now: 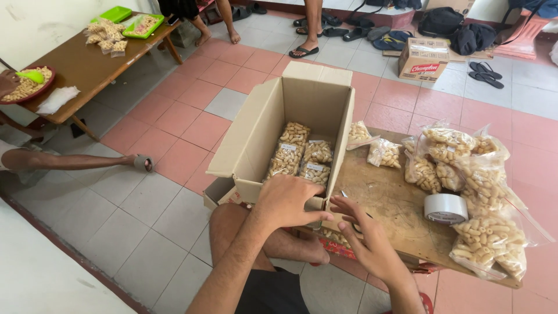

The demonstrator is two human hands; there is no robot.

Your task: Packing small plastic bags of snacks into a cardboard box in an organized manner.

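— What do we see at nine o'clock?

— We see a long wooden desk (87, 64) by the wall, carrying a round dish of pale snack pieces (26, 86), a white cloth (57, 99), small clear packets (106, 34) and two bright green trays (131, 20). Another person's bare leg (75, 161) stretches over the pink and grey floor tiles (192, 125).

— And in the middle?

— We find an open brown cardboard box (256, 134), flaps up, matte and creased, with clear packets of ridged tan snacks (299, 157) lying flat on its bottom. Our left hand (288, 200) rests palm down, clamped over the box's near wall at six o'clock. Our right hand (363, 235) is just beside it, fingers spread and open, holding nothing, touching the box's near corner as far as we can tell.

— What lies towards three o'clock?

— We see our own worn wooden desk (389, 200), rough and scratched. On it sits a smooth grey roll of tape (446, 208), and around it a heap of glossy, crinkled bags of the same snacks (471, 186). Farther off, at one o'clock, stands a closed printed carton (423, 58) beside dark sandals (485, 72).
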